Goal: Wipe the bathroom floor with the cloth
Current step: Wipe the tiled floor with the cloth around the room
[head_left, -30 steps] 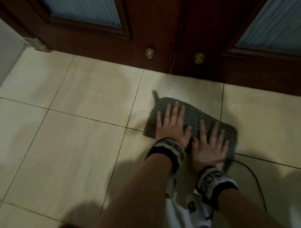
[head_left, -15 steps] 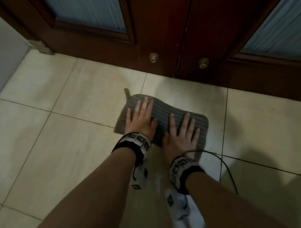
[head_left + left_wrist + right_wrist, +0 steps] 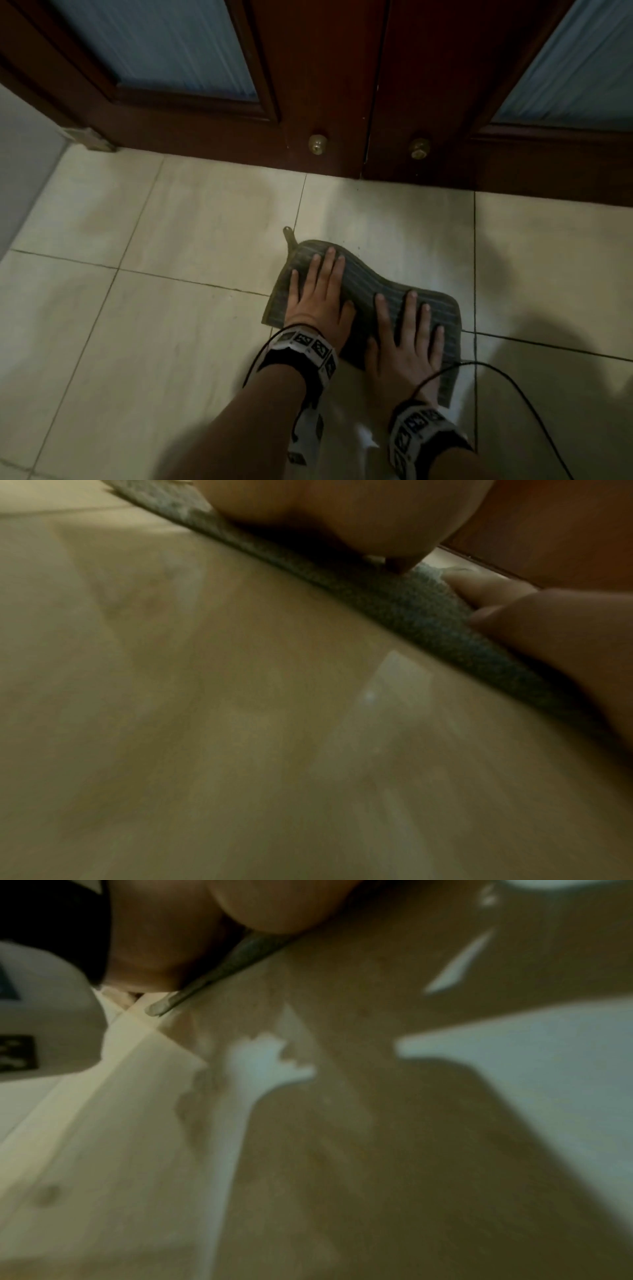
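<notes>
A grey striped cloth lies flat on the pale tiled floor near the doors. My left hand presses on its left half with straight, spread fingers. My right hand lies flat on its right half, a little nearer to me. In the left wrist view the cloth shows as a grey band under my palm, with the other hand's fingers on it. The right wrist view shows only the cloth's edge under my palm.
Dark wooden double doors with two brass knobs close off the far side. A grey wall stands at the left. A black cable trails from my right wrist across the floor.
Both hands slid the cloth to the left over the tiles, then back a little to the right, with the right hand now nearer to me.
</notes>
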Available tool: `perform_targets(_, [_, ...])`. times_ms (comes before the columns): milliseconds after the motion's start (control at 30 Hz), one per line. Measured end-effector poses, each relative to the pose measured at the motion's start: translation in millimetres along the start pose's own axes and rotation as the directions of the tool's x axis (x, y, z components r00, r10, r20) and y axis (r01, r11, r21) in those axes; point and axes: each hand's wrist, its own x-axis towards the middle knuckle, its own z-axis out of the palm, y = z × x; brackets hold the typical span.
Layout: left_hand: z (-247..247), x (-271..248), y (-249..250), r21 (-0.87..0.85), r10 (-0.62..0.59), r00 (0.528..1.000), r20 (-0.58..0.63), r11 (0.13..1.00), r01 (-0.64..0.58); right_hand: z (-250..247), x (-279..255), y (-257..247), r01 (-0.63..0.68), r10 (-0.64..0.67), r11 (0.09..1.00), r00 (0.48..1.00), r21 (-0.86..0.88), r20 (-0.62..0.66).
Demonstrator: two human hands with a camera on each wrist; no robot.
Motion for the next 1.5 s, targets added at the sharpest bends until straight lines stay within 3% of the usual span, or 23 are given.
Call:
perform_targets(200, [-19.7, 57.5, -0.8, 0.033, 0.055, 0.998, -0.036, 0.998, -0.053, -1.9, 46.5, -26.1, -0.124, 0.125, 0.992, 0.991, 0.029, -0.037])
perform_targets(467, [-38.8, 91.5, -0.8, 0.155, 0.209, 0.977, -0.049, 0.968, -0.2, -12.3, 66.4, -48.5, -0.276, 0.282, 0.957, 0.958, 0.09, -0.055])
perform_targets(600, [-44.6, 114.2, 8.1, 0.178, 0.228, 0.97, -0.078, 0.961, -0.212, -13.8, 89.1, -55.0, -0.334, 0.338, 0.939, 0.94, 0.079, -0.046])
perform_targets(833, [-47.1, 108.8, 15.1, 0.171, 0.175, 0.981, -0.087, 0.972, -0.159, -22.6, 100.6, -46.7, -0.248, 0.243, 0.966, 0.967, 0.072, 0.072])
perform_targets(1067, [-15.1, 35.5, 4.6, 0.179, 0.107, 0.991, -0.084, 0.98, -0.091, -24.7, 62.7, -3.5, -0.023, 0.019, 0.999, 0.995, 0.034, 0.099])
perform_targets(1300, [10.4, -8.1, 3.1, 0.213, 0.101, 0.987, -0.126, 0.974, -0.073, -33.6, 31.2, 7.0, -0.051, 0.047, 0.998, 0.989, 0.027, 0.142])
perform_targets(1500, [7.9, -7.9, 16.5, 0.203, 0.061, 0.998, -0.024, 0.978, -0.055, -36.5, 30.0, 13.0, -0.024, 0.02, 0.999, 0.988, 0.029, 0.155])
